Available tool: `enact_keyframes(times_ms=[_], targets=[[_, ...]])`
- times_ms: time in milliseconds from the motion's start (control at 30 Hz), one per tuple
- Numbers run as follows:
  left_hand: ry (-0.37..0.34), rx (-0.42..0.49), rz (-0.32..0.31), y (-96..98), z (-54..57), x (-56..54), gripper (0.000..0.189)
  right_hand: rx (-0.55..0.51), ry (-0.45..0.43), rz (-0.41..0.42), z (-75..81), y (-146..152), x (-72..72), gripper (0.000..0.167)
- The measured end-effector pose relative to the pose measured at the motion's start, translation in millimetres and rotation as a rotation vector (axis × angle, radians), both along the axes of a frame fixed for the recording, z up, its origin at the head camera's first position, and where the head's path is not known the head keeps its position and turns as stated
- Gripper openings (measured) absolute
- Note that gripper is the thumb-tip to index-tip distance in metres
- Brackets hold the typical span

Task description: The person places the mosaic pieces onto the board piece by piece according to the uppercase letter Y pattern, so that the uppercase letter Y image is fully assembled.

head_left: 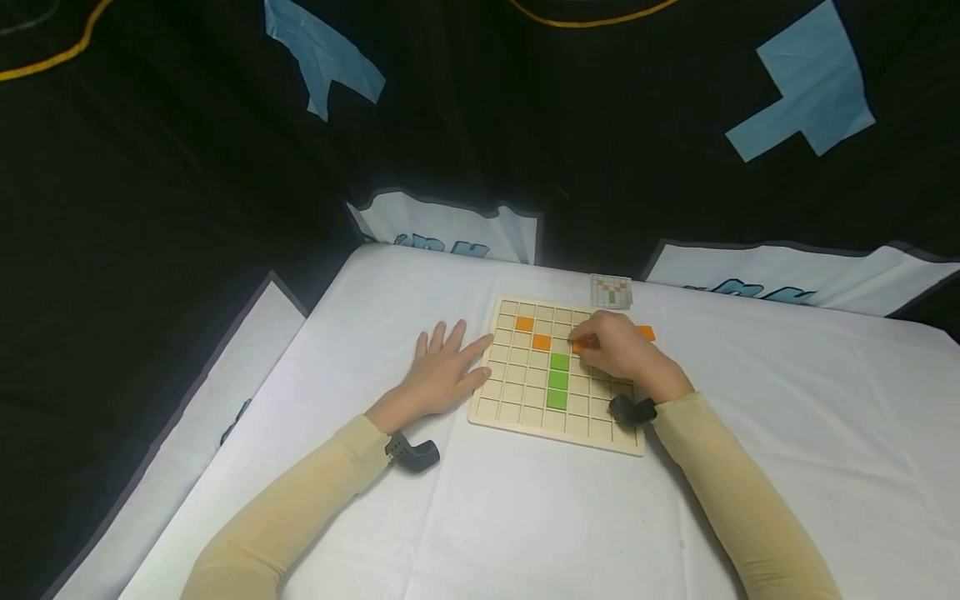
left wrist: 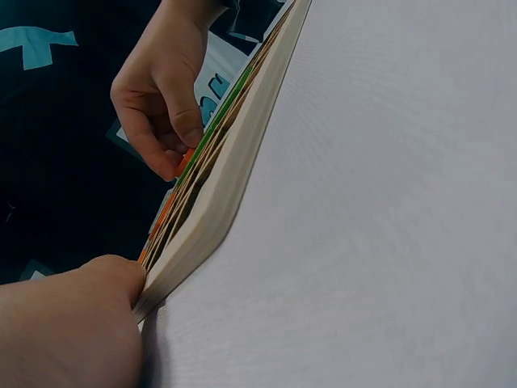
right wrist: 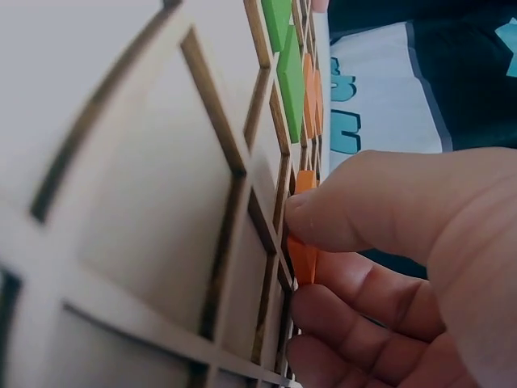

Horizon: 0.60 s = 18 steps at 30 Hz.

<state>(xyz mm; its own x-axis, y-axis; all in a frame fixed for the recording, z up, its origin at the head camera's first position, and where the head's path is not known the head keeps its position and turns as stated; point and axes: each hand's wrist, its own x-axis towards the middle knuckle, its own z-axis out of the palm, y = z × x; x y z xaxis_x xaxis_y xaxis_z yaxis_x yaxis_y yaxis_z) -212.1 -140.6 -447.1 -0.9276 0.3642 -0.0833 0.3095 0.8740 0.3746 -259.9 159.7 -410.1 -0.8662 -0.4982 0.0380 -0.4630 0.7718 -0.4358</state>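
Observation:
A wooden grid board lies flat on the white table. My left hand rests at its left side, fingers spread, thumb and index finger touching the board's edge. Over the upper right part of the grid, my right hand pinches an orange square tile between thumb and fingers, close to the board surface. Several green tiles form a column in the middle. Two orange tiles, an upper one and a lower one, sit diagonally up and left of the green column.
Behind the board lies a small card with a printed grid pattern. Another orange piece shows past the right hand, partly hidden by it. Black cloth with blue patches hangs behind the white tablecloth.

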Motion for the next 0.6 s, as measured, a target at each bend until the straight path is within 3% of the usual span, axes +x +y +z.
enact_keyframes(times_ms=[600], targets=[[-0.011,-0.009,0.01,1.7,2.0,0.7,0.062,-0.008,-0.009,-0.006,-1.9,0.2,0.7,0.035]])
